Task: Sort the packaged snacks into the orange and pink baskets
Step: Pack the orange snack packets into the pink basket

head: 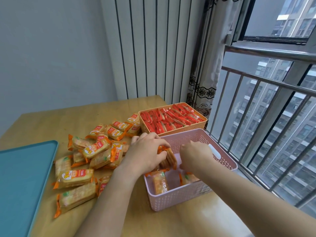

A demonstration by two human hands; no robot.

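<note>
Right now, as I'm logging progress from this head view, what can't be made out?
Head view, right hand over the pink basket: fingers hidden by its own back; grip unclear.
Its floor: partly covered by the left hand and its held snack packets.
Teal tray: cut off by the left edge.

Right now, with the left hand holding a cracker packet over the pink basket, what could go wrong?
The pink basket stands near the window-side edge of the table; the right hand inside it might push it off. The left hand could drop its cracker packet onto the right hand. The left forearm might sweep loose packets aside.
</note>
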